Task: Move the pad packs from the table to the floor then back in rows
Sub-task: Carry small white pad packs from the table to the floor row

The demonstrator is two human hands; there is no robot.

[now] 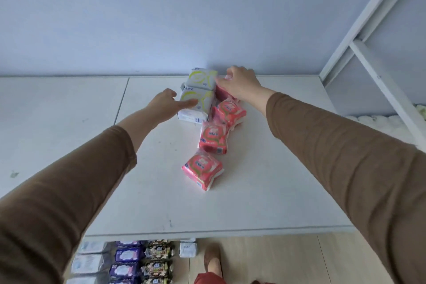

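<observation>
I see the main risk in the pink packs (216,138): their line toward the near edge is loose, so a careless sweep could knock one off the table (276,180). My left hand (164,106) rests spread-fingered against the near white-and-green pack (196,105). My right hand (239,84) seems to pinch the farthest pink pack (224,92), though blur hides the fingers. More packs sit in rows on the floor (288,260).

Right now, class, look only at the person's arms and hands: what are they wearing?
Both arms wear long brown sleeves of soft, slightly creased fabric, the left sleeve and right sleeve each ending at a plain cuff before the wrist. The left hand and right hand are bare: no gloves, rings or watch visible.
</observation>
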